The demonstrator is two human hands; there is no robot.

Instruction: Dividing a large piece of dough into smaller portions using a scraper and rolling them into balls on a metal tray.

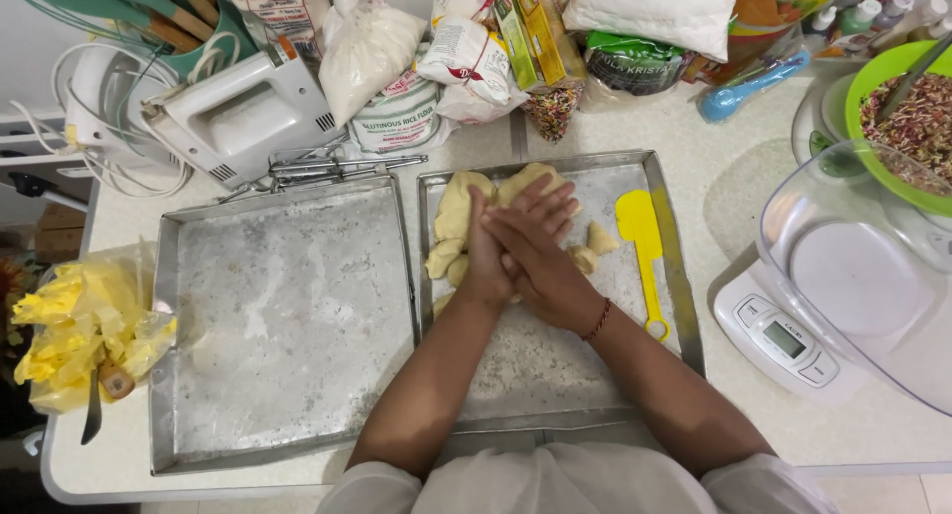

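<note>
My left hand (484,271) and my right hand (547,276) are pressed palm to palm over the floured right metal tray (686,316). The right hand lies on top, with a bead bracelet on its wrist. Whatever is between the palms is hidden. A pale yellow dough mass (454,212) lies on the tray just beyond and left of the hands. Small dough pieces (600,238) sit to their right. A yellow plastic spatula (641,238) rests along the tray's right side.
A second floured tray (288,316) lies to the left. A kitchen scale (783,341) with a clear bowl (863,266) stands at the right, a green bowl of sprinkles (897,88) behind it. A hand mixer (238,113), flour bags (367,48) and a yellow plastic bag (79,326) crowd the back and left.
</note>
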